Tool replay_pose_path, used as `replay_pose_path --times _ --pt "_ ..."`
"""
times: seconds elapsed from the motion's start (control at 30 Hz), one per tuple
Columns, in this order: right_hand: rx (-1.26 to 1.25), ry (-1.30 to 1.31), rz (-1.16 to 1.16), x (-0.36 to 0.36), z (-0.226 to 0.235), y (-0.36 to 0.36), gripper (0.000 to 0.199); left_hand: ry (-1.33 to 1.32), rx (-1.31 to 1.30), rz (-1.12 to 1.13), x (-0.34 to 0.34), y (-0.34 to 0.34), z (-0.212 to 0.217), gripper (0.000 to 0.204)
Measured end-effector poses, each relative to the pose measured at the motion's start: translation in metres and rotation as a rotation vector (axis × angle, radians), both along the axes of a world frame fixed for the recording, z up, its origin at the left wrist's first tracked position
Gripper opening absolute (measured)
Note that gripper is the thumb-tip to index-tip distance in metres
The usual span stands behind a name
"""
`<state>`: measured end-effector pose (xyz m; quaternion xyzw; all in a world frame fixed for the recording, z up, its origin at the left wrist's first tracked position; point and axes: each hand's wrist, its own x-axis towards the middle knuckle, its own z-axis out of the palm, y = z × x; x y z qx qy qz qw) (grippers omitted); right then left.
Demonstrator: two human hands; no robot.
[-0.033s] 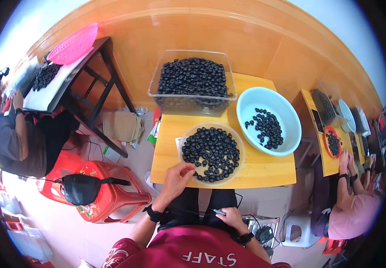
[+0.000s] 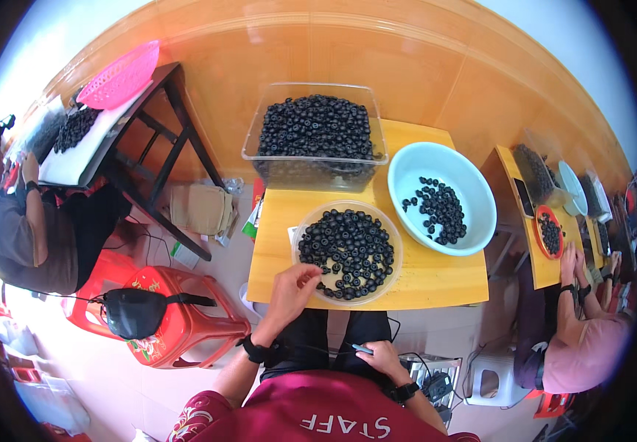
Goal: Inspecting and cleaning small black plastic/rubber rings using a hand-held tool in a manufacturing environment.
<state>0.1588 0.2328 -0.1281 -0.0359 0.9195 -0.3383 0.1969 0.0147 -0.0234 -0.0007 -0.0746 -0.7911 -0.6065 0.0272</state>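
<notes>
My left hand (image 2: pixel 295 289) is at the near-left rim of a shallow round dish (image 2: pixel 398 259). Its thumb and fingers are pinched together; whatever they may hold is too small to make out. Small black round pieces with holes (image 2: pixel 344 239) fill most of the dish, thinning toward its near side. Low over my lap, my right hand (image 2: pixel 386 359) is closed around a slim blue-grey tool (image 2: pixel 362 349), whose kind I cannot tell. Behind the dish stands a clear plastic bin (image 2: pixel 311 175) heaped with the same black pieces. A light-blue basin (image 2: pixel 480 199) on the right holds a smaller pile.
These containers stand on a yellow wooden table (image 2: pixel 436 291) against an orange wall. On the left, a black pouch (image 2: pixel 135 311) lies on a red plastic stool (image 2: pixel 186 335). A person (image 2: pixel 23 228) sits at a dark table beyond it; another person (image 2: pixel 587 346) works on the right.
</notes>
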Motion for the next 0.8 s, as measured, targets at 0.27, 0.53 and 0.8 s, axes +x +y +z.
replay_pose_path --times 0.27,0.53,0.8 --pt "-0.087 -0.023 0.07 -0.009 -0.007 0.007 0.03 0.226 -0.374 0.037 -0.065 0.024 -0.008 0.025" --pt "-0.096 -0.074 0.086 -0.015 -0.004 0.011 0.032 0.214 -0.524 0.002 -0.065 0.035 -0.012 0.029" --pt "-0.093 0.021 0.143 -0.022 0.038 0.007 0.029 0.133 -0.313 0.005 -0.057 0.031 -0.001 0.028"
